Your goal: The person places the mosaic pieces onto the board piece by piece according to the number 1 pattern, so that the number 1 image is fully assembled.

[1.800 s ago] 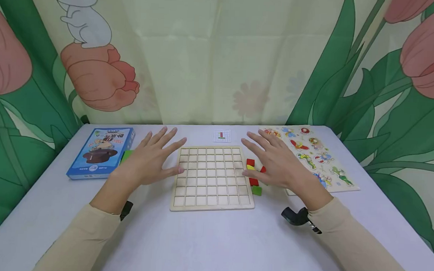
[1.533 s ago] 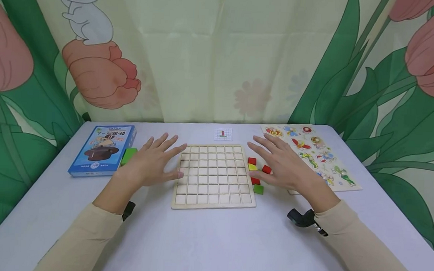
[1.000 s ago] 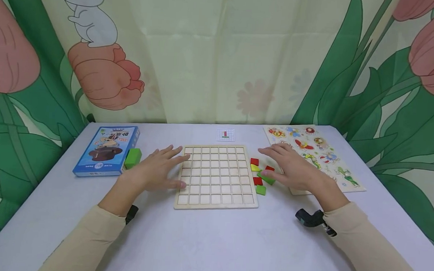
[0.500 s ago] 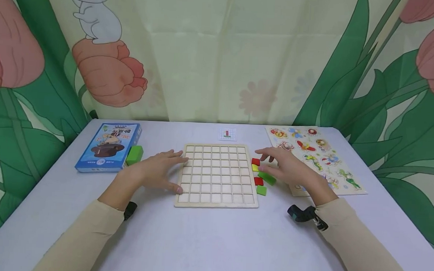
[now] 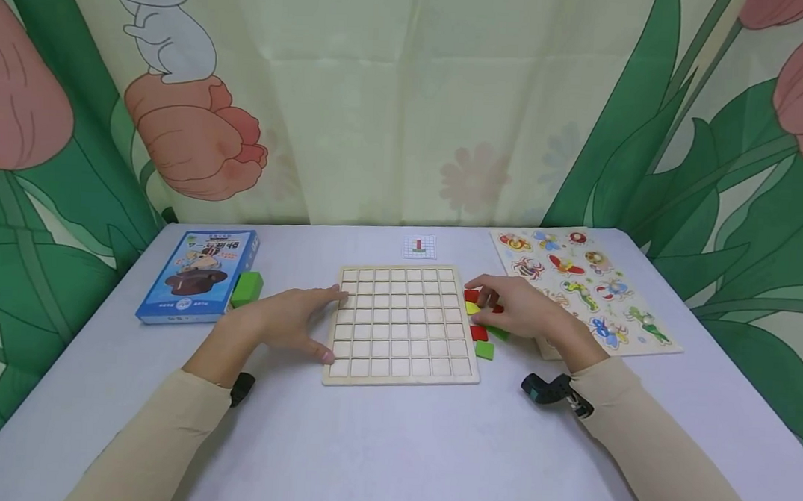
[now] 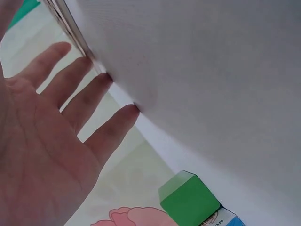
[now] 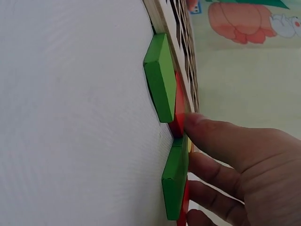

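In the head view, a wooden grid board (image 5: pixel 401 327) lies on the table with bare squares. My left hand (image 5: pixel 280 318) rests along its left edge, thumb at the lower corner and forefinger higher up; several fingers extend loosely in the left wrist view. To the board's right, my right hand (image 5: pixel 522 306) bends over small coloured tiles, forefinger by a red tile (image 5: pixel 470 295) and thumb beside a yellow tile (image 5: pixel 471 307). Nearer me lie another red tile (image 5: pixel 478 334) and a green tile (image 5: pixel 484 350). A second green tile (image 7: pixel 175 181) sits by the right fingers, partly hidden in the head view.
A blue picture box (image 5: pixel 197 275) lies at the left, with a green block (image 5: pixel 247 289) against its side. Behind the board is a small grid card (image 5: pixel 419 247) with a red and green pattern. An insect picture board (image 5: pixel 578 288) lies at the right, partly under the right forearm.
Both hands have come down from spread above the table. The left has settled at the board's left edge; the right has drawn its fingers together and moved left over the tiles.
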{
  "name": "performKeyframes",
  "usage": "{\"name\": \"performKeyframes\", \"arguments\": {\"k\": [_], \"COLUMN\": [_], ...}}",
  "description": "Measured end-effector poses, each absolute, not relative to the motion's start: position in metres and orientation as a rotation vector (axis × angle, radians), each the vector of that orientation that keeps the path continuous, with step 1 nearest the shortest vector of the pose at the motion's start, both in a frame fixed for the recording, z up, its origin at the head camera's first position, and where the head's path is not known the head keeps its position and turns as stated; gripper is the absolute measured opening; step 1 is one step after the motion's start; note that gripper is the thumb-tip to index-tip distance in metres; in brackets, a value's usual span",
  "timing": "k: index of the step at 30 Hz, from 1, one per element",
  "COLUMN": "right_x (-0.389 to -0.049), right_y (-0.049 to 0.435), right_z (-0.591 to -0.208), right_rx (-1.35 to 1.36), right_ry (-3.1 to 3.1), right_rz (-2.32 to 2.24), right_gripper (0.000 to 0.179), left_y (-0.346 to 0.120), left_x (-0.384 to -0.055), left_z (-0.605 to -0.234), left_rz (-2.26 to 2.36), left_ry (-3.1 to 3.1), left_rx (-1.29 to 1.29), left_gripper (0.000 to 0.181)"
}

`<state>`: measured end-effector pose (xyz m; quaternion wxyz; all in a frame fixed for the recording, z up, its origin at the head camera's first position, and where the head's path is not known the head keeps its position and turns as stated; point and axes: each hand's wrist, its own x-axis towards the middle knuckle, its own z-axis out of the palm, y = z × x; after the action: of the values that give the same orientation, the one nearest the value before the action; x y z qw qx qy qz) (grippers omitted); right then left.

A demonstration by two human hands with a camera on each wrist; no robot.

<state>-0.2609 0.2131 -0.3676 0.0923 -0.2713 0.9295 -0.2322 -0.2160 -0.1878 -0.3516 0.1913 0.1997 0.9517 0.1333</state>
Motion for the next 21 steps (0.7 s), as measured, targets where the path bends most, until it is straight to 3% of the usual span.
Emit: {"name": "performKeyframes", "arguments": {"k": [5, 21], "right_x": [-0.2614, -0.2620], "right_y": [0.2115, 0.2127], "right_z": [-0.3697, -0.3754], "right_rx": [-0.805, -0.796], "right_ry": [2.789, 2.786], "right_rz": [-0.698, -0.779], "right_gripper": [0.052, 0.029], "left_y": [-0.1865, -0.1858], "left_x": [-0.2155, -0.2173], "left_z": [-0.3492, -0.3490], "left_rz": [0.383, 0.373], "left_ry": [2.672, 2.680], "left_rx": [0.550, 0.574], "left_gripper": [0.113, 0.114]}}
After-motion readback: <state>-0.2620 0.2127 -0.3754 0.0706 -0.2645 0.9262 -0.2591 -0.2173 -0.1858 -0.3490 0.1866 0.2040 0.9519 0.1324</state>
